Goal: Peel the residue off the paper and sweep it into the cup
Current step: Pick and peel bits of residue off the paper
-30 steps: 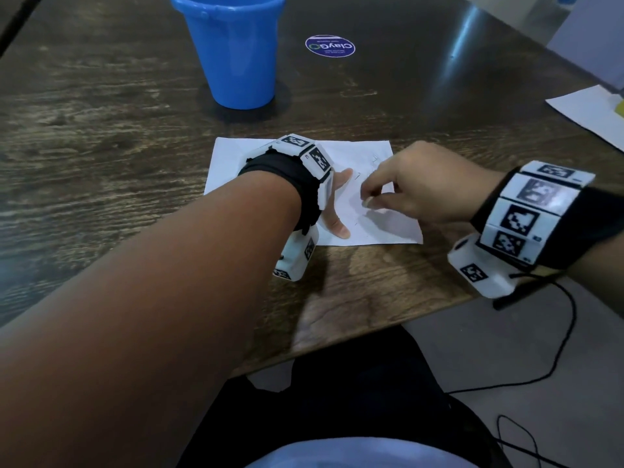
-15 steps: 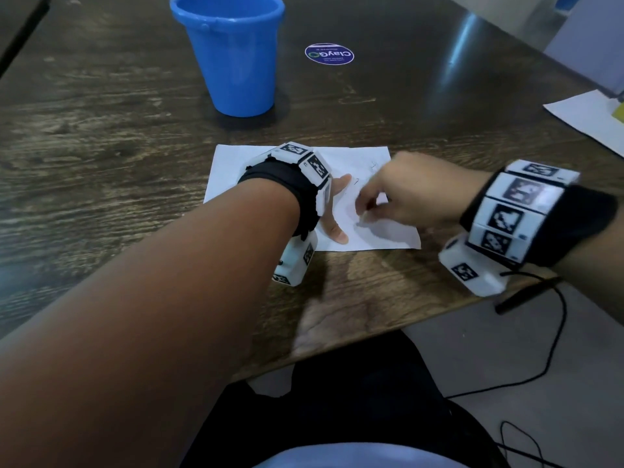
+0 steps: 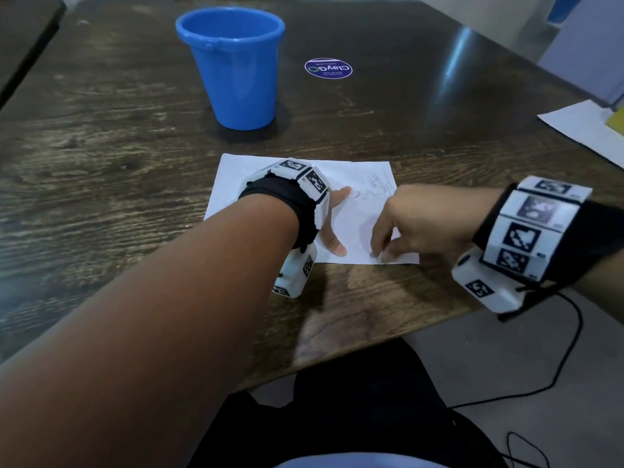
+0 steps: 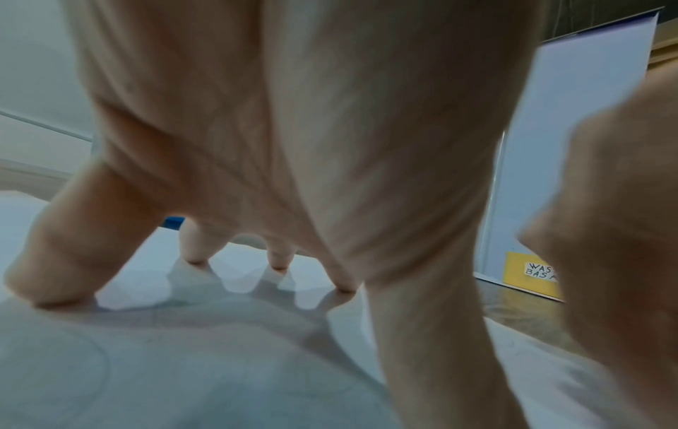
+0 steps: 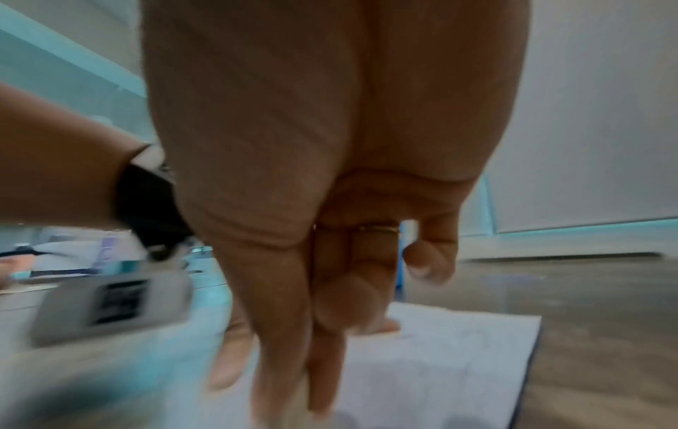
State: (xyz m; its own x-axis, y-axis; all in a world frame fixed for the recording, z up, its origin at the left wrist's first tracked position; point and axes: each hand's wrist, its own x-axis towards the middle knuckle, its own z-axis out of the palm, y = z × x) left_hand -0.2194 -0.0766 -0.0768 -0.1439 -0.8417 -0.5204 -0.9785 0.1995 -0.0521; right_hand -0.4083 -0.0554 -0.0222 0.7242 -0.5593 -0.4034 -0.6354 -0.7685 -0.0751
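Paper [image 3: 358, 197], a thin white sheet with faint pencil scribbles toward its 2 o'clock corner, lies flat on the dark wood-grain table [image 3: 101, 163], close to the near table edge. Starting from the 9 o'clock side, wide bare wood runs out to the table's left end. The left hand [image 3: 332, 228] sits on the sheet's left half, fingers spread and straight; the wrist view shows the fingertips [image 4: 196, 258] planted on the paper with the palm arched above it. At 12 o'clock from the sheet, a blue plastic cup [image 3: 236, 69] stands upright, tapered and glossy, well apart from the paper with open wood between them. A round dark sticker [image 3: 328, 69] lies flat at 3 o'clock from the cup. The right hand [image 3: 425, 224] hovers over the sheet's near right corner, its fingers bent downward with the tips at the paper's near edge; whether they pinch any residue I cannot tell, the spot being blurred. Further toward 3 o'clock, another white sheet [image 3: 580, 130] lies at the table's right edge.
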